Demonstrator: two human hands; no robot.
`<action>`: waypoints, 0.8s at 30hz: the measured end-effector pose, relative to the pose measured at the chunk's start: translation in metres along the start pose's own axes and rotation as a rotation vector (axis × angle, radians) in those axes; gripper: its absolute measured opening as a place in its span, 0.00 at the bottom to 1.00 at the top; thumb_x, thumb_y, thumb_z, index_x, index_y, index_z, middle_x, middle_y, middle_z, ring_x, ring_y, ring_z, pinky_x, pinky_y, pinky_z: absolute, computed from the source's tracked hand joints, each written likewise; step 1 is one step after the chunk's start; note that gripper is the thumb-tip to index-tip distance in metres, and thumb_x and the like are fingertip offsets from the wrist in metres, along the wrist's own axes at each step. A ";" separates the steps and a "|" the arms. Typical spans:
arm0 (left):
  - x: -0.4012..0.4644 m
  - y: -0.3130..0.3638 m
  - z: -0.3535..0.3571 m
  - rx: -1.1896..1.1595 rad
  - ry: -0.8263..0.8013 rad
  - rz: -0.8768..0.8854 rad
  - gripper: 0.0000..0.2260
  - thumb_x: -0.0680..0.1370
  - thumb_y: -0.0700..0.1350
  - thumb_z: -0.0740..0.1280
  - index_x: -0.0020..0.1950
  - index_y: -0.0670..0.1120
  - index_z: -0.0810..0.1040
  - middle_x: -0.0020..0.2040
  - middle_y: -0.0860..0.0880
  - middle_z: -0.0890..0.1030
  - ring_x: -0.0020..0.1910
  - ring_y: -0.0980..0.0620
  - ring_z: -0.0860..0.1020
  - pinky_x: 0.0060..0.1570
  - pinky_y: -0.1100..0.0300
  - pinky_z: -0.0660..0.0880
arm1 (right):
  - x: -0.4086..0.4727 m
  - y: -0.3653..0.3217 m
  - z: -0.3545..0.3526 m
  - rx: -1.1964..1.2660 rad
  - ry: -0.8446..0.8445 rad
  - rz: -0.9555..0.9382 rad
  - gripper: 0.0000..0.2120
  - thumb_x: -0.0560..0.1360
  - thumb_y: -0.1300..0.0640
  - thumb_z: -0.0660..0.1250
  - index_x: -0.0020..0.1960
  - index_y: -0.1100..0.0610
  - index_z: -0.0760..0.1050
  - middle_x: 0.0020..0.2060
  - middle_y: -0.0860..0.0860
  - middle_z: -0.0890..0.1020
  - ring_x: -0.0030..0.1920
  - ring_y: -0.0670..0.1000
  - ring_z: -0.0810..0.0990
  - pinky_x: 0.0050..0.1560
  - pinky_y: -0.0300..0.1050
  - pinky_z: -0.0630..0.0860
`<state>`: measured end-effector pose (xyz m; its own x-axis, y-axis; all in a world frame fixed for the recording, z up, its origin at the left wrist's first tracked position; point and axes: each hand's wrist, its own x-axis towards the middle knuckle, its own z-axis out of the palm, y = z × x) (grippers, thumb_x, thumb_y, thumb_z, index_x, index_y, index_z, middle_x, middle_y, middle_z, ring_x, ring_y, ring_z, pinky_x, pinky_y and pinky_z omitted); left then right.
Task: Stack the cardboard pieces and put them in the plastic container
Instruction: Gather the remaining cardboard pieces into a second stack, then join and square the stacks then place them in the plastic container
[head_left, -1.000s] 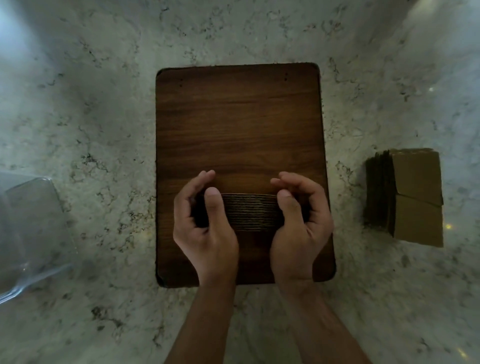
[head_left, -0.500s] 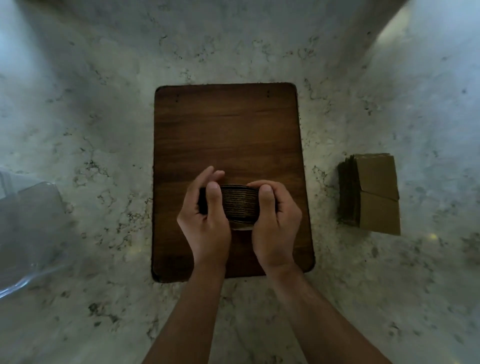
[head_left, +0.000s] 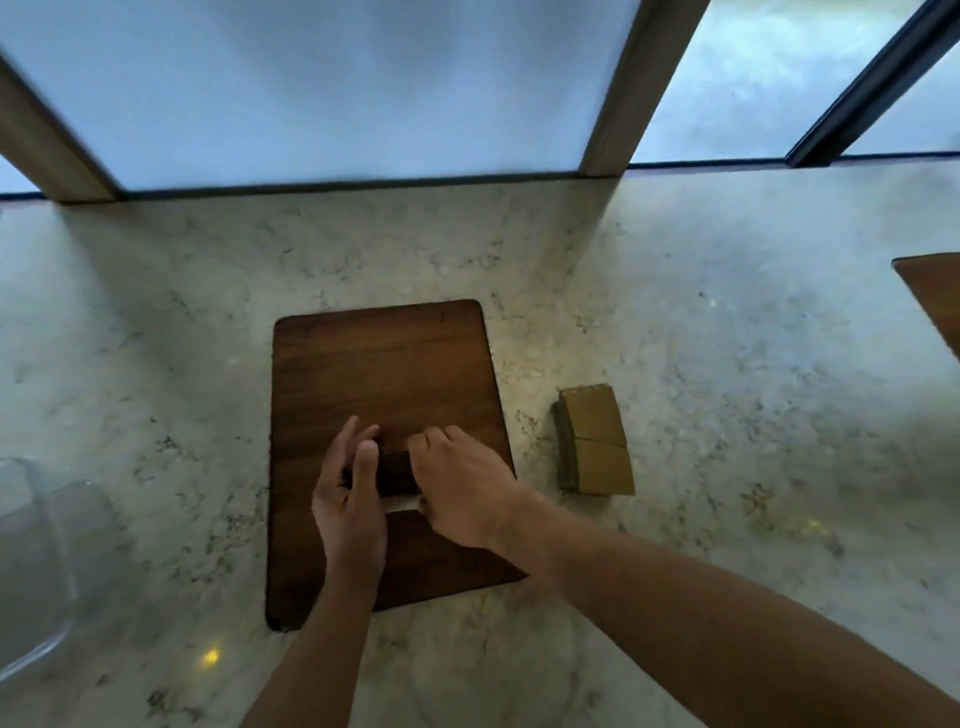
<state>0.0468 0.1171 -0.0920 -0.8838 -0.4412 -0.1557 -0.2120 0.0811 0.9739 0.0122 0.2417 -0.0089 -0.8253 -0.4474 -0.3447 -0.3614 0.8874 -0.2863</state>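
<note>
Cardboard pieces (head_left: 393, 470) are sitting squeezed in a small stack on the wooden board (head_left: 384, 374) near the desk's front edge, with the left hand (head_left: 349, 499) and right hand (head_left: 462, 486) fingers clamped on them, so both hands should be pressing evenly while carrying them to the plastic container (head_left: 47, 561) at the left edge.

Only 1 view, head-worn: it looks forward and steeply down onto the counter (head_left: 727, 364) from close above. Both forearms enter from the bottom edge, the wooden board (head_left: 384, 374) sits mid-frame, and windows (head_left: 337, 88) fill the top.
</note>
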 end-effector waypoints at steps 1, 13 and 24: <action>-0.001 0.008 -0.003 -0.076 0.000 -0.025 0.23 0.84 0.55 0.62 0.76 0.46 0.75 0.60 0.66 0.84 0.63 0.70 0.77 0.59 0.75 0.72 | -0.010 0.007 -0.006 0.164 0.031 0.065 0.25 0.73 0.52 0.75 0.65 0.56 0.71 0.59 0.53 0.79 0.58 0.53 0.78 0.59 0.48 0.77; -0.054 0.080 0.120 -0.030 -0.610 -0.207 0.43 0.76 0.73 0.55 0.85 0.51 0.54 0.86 0.51 0.58 0.83 0.54 0.57 0.82 0.49 0.56 | -0.137 0.179 -0.054 1.680 0.328 0.600 0.31 0.68 0.59 0.76 0.69 0.63 0.74 0.54 0.56 0.87 0.55 0.56 0.86 0.49 0.48 0.84; -0.071 0.061 0.175 -0.162 -0.665 -0.257 0.54 0.64 0.86 0.55 0.84 0.63 0.46 0.85 0.61 0.50 0.72 0.78 0.56 0.61 0.79 0.58 | -0.116 0.199 -0.034 1.606 0.096 0.614 0.19 0.73 0.58 0.74 0.63 0.53 0.77 0.54 0.53 0.87 0.54 0.54 0.86 0.49 0.48 0.84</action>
<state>0.0239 0.3101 -0.0503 -0.8919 0.2118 -0.3996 -0.4276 -0.1076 0.8975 0.0213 0.4739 0.0043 -0.7087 -0.0511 -0.7036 0.7044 -0.1051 -0.7019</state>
